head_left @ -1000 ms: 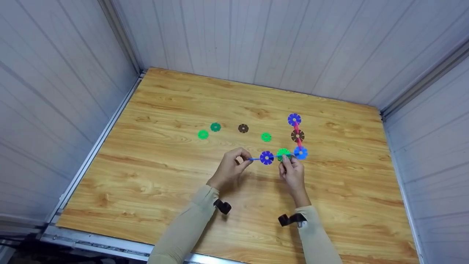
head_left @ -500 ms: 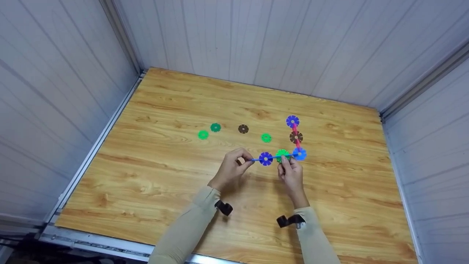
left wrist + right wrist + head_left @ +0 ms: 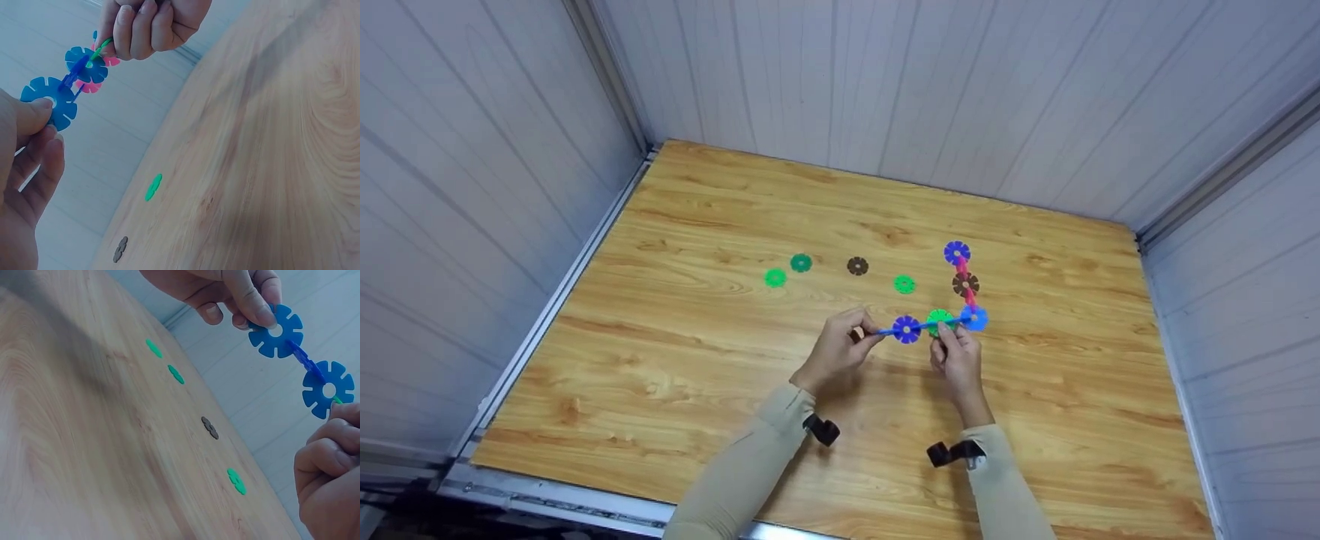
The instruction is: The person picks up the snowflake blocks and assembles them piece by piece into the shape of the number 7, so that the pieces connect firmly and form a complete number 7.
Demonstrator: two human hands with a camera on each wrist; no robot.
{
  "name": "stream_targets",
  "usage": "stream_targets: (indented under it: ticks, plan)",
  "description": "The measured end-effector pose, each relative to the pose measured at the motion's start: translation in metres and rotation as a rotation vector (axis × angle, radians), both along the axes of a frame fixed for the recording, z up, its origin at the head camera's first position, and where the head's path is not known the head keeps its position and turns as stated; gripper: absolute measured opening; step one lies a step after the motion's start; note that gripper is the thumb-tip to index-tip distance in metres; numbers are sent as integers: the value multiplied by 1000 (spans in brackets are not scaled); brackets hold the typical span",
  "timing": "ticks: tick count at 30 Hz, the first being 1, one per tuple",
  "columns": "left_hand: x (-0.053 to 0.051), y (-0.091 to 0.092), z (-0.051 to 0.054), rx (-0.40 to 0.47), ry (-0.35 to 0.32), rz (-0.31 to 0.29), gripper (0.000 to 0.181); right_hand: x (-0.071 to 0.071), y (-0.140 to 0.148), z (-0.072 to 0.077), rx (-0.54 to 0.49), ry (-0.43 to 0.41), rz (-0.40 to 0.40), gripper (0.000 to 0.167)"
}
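A chain of slotted plastic snowflake discs hangs above the table, bent like an L. My left hand [image 3: 836,349] pinches the blue disc [image 3: 63,115] at its left end between thumb and fingers. Beside it comes a purple-blue disc [image 3: 907,329]. My right hand [image 3: 962,361] pinches the green disc [image 3: 940,322], its thumb on the face. From the light blue disc [image 3: 974,318] at the corner, the chain runs away from me through a brown disc [image 3: 966,284] and pink edge-on discs to another purple-blue disc [image 3: 957,253]. Fingers hide part of the green disc.
Loose discs lie on the wooden table [image 3: 660,360] beyond my hands: a light green one [image 3: 775,277], a dark green one [image 3: 801,262], a brown one [image 3: 857,265] and a green one [image 3: 904,284]. Panel walls [image 3: 855,82] enclose the table's back and sides.
The chain's far end has swung slightly left and toward me. My left hand has shifted a little right and nearer. Both grips stay the same.
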State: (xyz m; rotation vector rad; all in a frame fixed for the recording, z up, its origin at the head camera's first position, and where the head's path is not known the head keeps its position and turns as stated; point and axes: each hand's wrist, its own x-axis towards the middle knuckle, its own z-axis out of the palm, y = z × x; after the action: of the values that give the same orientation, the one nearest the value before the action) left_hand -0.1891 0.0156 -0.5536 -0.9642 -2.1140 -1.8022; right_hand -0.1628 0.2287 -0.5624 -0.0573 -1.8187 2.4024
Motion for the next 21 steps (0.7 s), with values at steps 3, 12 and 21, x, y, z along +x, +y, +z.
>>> stream_targets:
  ticks: [3, 12, 21]
  plan:
    - [-5, 5, -12, 6, -2, 12, 13, 0, 1, 1, -11, -4, 7, 27]
    - [-7, 9, -18, 23, 9, 34, 13, -2, -2, -2, -80, -22, 8, 28]
    - [-13, 8, -21, -62, 58, 17, 11, -3, 4, -4, -38, 13, -1, 31]
